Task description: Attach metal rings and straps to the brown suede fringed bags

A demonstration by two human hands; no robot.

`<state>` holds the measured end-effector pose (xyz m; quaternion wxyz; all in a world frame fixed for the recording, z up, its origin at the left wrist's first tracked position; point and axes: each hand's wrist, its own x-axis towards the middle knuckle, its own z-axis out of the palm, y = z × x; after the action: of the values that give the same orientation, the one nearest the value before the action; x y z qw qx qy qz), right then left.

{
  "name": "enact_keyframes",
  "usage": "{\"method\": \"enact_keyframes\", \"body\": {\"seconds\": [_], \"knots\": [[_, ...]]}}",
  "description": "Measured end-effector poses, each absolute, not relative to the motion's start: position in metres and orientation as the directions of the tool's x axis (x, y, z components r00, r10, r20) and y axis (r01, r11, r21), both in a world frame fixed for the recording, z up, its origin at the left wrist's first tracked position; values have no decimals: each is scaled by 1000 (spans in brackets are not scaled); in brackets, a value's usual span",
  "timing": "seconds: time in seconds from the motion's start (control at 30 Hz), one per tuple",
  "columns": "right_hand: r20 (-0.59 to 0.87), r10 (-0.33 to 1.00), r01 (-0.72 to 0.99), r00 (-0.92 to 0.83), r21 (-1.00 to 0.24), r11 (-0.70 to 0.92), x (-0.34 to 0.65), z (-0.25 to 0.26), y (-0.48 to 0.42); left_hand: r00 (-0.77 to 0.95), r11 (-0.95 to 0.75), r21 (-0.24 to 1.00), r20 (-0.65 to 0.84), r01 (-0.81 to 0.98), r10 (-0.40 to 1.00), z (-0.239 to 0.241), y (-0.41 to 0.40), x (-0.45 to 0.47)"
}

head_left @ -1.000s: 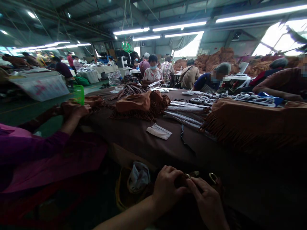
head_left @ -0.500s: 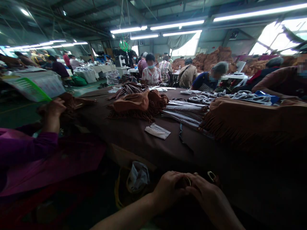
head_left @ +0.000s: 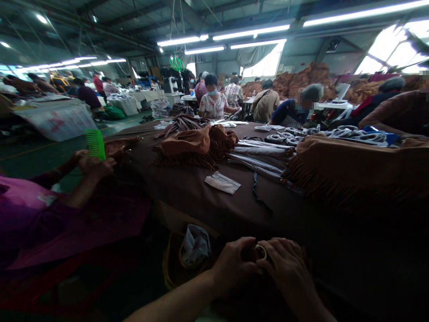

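Note:
At the bottom of the view my left hand (head_left: 234, 264) and my right hand (head_left: 286, 270) meet at the near edge of the dark brown table (head_left: 201, 197). Both are curled round a dark brown strap piece with a metal ring (head_left: 260, 252) showing between the fingers. The rest of that piece is hidden under my hands.
A co-worker's hand in a purple sleeve at the left holds a green comb (head_left: 95, 143) over brown fringe. A tan fringed bag (head_left: 194, 145), wrapped straps (head_left: 258, 156), a white packet (head_left: 223, 182) and a large fringed piece (head_left: 355, 170) lie on the table. A bag (head_left: 194, 246) hangs below.
My hands have closed tighter together over the ring, hiding the second buckle. The co-worker's hand with the green comb swung left and came back toward the table.

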<state>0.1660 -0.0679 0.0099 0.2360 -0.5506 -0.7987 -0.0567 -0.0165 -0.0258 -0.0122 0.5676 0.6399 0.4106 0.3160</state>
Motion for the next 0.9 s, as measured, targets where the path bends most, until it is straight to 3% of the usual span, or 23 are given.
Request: {"method": "enact_keyframes", "body": {"seconds": [0.1, 0.17, 0.3, 0.4, 0.47, 0.6, 0.8, 0.9], "knots": [[510, 849, 932, -136, -224, 284, 161, -10, -79, 494, -48, 980, -55, 193, 868, -7, -27, -19], [483, 865, 911, -137, -281, 301, 163, -11, -81, 544, -54, 981, -59, 189, 837, -6, -28, -20], [256, 898, 816, -357, -382, 434, 177, 18, -73, 578, -43, 982, -74, 185, 813, -10, -29, -19], [148, 905, 798, -399, -430, 422, 180, 39, -68, 578, -61, 982, -54, 178, 814, -14, -29, -18], [171, 914, 810, -367, -424, 405, 177, 37, -70, 565, -71, 983, -37, 168, 824, -15, -29, -17], [369, 914, 859, -168, -400, 319, 169, 11, -77, 500, -60, 981, -41, 183, 865, -10, -31, -17], [270, 929, 813, -254, -461, 356, 173, 14, -76, 531, -190, 948, 26, 257, 847, -3, -35, -18], [332, 924, 811, -191, -477, 339, 175, 15, -77, 552, -354, 894, 155, 275, 819, -2, -36, -19]]}}
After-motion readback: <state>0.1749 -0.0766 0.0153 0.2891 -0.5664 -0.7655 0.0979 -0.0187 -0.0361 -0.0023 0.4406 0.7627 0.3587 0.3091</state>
